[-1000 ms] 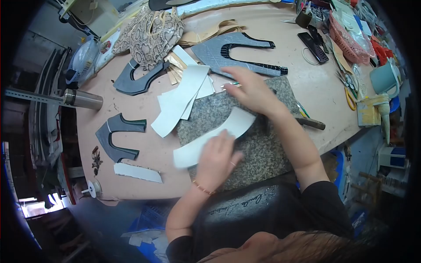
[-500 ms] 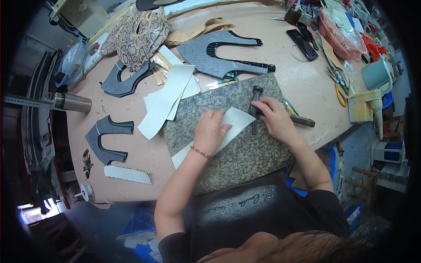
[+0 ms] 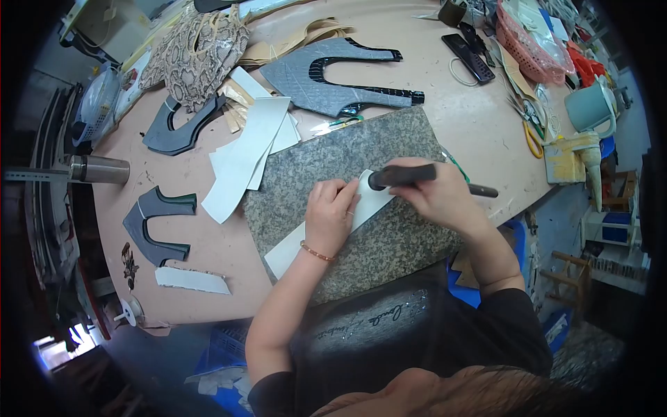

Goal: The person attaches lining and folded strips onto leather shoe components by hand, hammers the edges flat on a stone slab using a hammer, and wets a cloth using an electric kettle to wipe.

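Observation:
A white strip [image 3: 285, 251] lies slantwise on the speckled stone slab [image 3: 410, 250]. My left hand [image 3: 330, 214], a beaded bracelet on its wrist, holds the strip down near its far end, fingers bent together. My right hand [image 3: 445, 194] is closed around a hammer [image 3: 410, 174] with a dark head. One end of that head meets the strip's far end, just right of my left fingers. The hammer's handle sticks out to the right past my hand. My right palm hides where the head and handle join.
White strips [image 3: 246, 163] are piled left of the slab. Grey U-shaped pieces [image 3: 167, 222] lie around, with a larger grey piece [image 3: 299, 80] behind. Snakeskin-print material [image 3: 198, 55] sits at the back left. Scissors [image 3: 531, 132], a phone [image 3: 467, 59] and a pink basket [image 3: 524, 52] are on the right.
My right hand has lifted and turned the hammer, bringing its head onto the strip's end. The strip's raised far end now lies flatter under my left hand. The whole view has shifted slightly.

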A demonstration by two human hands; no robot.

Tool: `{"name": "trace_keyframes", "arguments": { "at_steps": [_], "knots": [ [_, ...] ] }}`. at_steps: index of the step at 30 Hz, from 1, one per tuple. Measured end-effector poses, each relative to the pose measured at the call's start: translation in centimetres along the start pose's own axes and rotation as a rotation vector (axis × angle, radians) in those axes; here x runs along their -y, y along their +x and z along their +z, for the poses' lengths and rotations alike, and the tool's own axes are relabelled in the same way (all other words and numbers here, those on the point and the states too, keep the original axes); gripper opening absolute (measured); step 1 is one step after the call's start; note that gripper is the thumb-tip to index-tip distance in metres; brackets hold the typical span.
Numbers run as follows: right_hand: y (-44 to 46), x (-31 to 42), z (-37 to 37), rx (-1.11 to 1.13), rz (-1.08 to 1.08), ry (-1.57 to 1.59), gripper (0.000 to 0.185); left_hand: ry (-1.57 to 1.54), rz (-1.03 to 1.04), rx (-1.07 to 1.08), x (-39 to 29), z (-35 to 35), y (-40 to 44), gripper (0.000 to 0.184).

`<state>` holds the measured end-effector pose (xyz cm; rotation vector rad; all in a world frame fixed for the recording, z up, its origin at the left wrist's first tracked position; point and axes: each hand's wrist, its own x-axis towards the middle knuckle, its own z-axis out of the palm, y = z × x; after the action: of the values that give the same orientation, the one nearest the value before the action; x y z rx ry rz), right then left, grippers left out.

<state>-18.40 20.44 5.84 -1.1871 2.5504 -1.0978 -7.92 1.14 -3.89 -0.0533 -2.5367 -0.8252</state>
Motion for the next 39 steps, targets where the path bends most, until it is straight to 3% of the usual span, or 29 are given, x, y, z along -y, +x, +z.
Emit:
{"name": "trace_keyframes", "arguments": {
  "at_steps": [7,14,16,18,25,27,28,32,33,35,39],
  "knots": [
    [1.3,-0.3,1.4,-0.025,-0.093,-0.079,0.018,0.199,0.170,0.063,0.1,0.2,-0.1,0.031],
    [2.4,-1.7,2.1,0.088,0.025,-0.376,0.019,0.362,0.256,0.247,-0.7,-0.9,1.1,0.029],
    [2.2,-0.5,2.0,0.070,0.043,-0.278,0.019,0.300,0.263,0.229,-0.3,-1.0,1.3,0.025],
    [1.7,-0.5,3.6,0.133,0.140,-0.240,0.018,0.205,0.205,0.200,0.6,-1.1,0.7,0.021],
    [1.9,-1.0,3.9,0.088,-0.006,-0.189,0.017,0.163,0.202,0.148,1.9,-2.9,-1.7,0.018],
    [1.5,0.6,5.2,0.036,-0.006,-0.013,0.016,0.155,0.166,0.120,1.6,-2.8,-2.0,0.018],
    [1.2,0.8,6.1,0.142,0.009,-0.148,0.014,0.150,0.150,0.110,1.5,-2.9,-2.2,0.018],
    [2.1,-0.4,5.6,0.173,-0.087,-0.126,0.013,0.159,0.153,0.132,2.3,-5.5,-4.4,0.017],
    [2.9,0.0,5.1,0.212,-0.016,-0.256,0.013,0.155,0.148,0.141,2.3,-5.9,-4.8,0.017],
    [3.1,1.3,5.3,0.138,-0.104,-0.232,0.013,0.161,0.129,0.138,2.3,-6.2,-5.1,0.017],
    [1.6,2.9,9.1,0.208,-0.132,-0.149,0.013,0.199,0.072,0.154,1.9,-6.8,-6.5,0.020]
  ]
}}
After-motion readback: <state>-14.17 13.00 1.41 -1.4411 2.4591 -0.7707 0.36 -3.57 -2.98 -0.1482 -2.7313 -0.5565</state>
